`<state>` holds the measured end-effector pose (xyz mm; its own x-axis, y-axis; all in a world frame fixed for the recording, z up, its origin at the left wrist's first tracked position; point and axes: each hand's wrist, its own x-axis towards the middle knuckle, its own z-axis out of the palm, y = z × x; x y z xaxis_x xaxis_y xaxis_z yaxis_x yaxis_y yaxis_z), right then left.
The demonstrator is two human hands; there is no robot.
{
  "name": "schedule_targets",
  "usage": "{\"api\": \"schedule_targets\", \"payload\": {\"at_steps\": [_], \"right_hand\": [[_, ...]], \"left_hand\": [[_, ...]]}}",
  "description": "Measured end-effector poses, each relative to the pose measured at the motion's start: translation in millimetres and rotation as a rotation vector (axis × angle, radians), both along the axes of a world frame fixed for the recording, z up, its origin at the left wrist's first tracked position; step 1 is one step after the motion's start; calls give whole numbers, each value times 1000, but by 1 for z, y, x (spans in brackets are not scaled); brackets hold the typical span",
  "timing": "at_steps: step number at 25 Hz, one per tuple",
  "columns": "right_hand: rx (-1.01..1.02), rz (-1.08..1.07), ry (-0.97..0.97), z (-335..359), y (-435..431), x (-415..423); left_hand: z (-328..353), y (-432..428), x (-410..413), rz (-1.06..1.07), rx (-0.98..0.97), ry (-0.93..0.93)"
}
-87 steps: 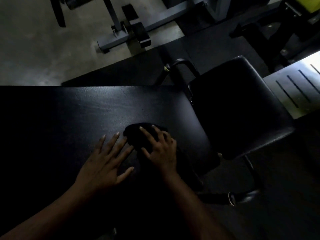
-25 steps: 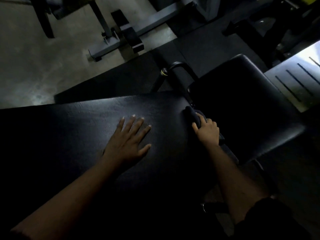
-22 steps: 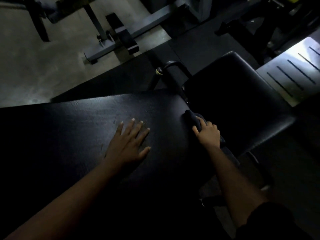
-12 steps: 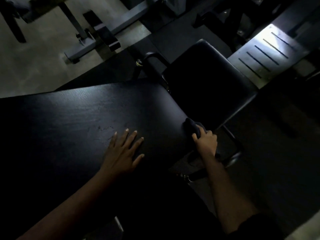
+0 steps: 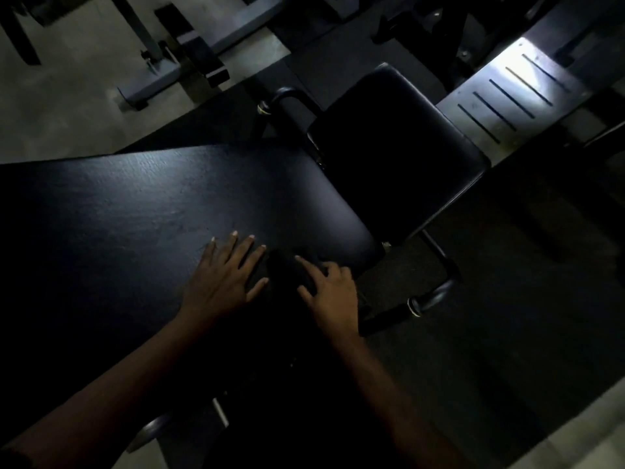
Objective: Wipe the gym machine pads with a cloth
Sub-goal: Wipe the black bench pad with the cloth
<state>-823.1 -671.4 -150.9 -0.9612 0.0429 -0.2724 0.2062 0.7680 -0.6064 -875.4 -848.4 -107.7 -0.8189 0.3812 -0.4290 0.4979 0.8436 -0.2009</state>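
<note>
A long black bench pad (image 5: 142, 211) fills the left and middle of the head view. A smaller black seat pad (image 5: 399, 154) adjoins its right end. My left hand (image 5: 226, 275) lies flat on the long pad with fingers spread. Just to its right, my right hand (image 5: 329, 292) presses a dark cloth (image 5: 287, 269) onto the pad near its front right corner. The cloth is nearly the pad's colour and partly hidden under my fingers.
A curved black metal frame tube (image 5: 429, 296) runs under the seat pad at right. A grey machine base (image 5: 176, 69) stands on the concrete floor beyond. A bright slotted metal plate (image 5: 514, 93) lies at the upper right. Dark rubber matting covers the floor to the right.
My right hand has slid the cloth from the pad's right edge leftward onto its top, close to my left hand. The left hand stays flat on the pad.
</note>
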Motion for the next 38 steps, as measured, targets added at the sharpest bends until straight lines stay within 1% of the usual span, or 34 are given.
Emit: {"api": "schedule_targets", "payload": {"at_steps": [1, 2, 3, 4, 5, 7, 8, 9, 11, 13, 15, 17, 19, 20, 22, 24, 25, 26, 27, 28, 30, 31, 32, 33, 34, 38], "right_hand": [[-136, 10, 51, 8, 6, -7], [-264, -45, 111, 12, 15, -21], [-344, -149, 155, 7, 26, -40], [-361, -238, 149, -6, 37, -61], [-297, -283, 65, -19, 44, -81], [-32, -225, -140, -55, 45, -99], [35, -218, -168, -67, 43, -105], [54, -244, -171, -75, 40, -108], [64, -274, -151, -76, 31, -110], [112, -201, -92, -65, 10, -111], [116, -121, 26, -49, -21, -99], [87, -92, 140, -30, -51, -83], [37, -21, 216, -13, -69, -69], [-28, 29, 241, -4, -75, -64], [-248, 112, 235, 7, -71, -65], [-425, 32, 218, 0, -51, -90], [-476, -61, 229, -10, -37, -113], [-486, -162, 223, -25, -22, -142], [-461, -236, 200, -41, -8, -171], [-404, -254, 140, -54, 4, -195], [-200, -166, 0, -85, 12, -224], [-96, -138, -35, -96, 9, -228], [-23, -154, -43, -98, 4, -228], [23, -181, -30, -100, -3, -225], [27, -190, -4, -96, -10, -220], [-73, -41, 201, -55, -53, -171]], "left_hand": [[0, -1, 0, 0, 18, 15], [-1, -2, 0, 1, 39, 35], [0, -3, -1, 7, 60, 52], [0, -4, -4, 15, 77, 72], [0, -6, -6, 26, 86, 85], [1, -12, -11, 56, 91, 101], [-1, -18, -13, 69, 92, 117], [-2, -24, -15, 75, 89, 137], [-3, -32, -17, 89, 94, 163], [-3, -34, -16, 114, 110, 173], [0, -36, -14, 145, 97, 187], [8, -44, -15, 212, 67, 185], [17, -54, -16, 258, 24, 167], [21, -59, -16, 264, 5, 159], [23, -63, -14, 273, -10, 135], [21, -62, -11, 272, -18, 143], [19, -60, -10, 271, -17, 161], [18, -59, -10, 265, -13, 181], [18, -59, -10, 252, -9, 203], [17, -59, -10, 233, -7, 229], [15, -59, -10, 209, -12, 260], [15, -59, -10, 205, -19, 260], [15, -58, -9, 201, -26, 263], [15, -58, -10, 198, -25, 269], [15, -57, -9, 198, -23, 278], [15, -56, -9, 206, -33, 280]]}}
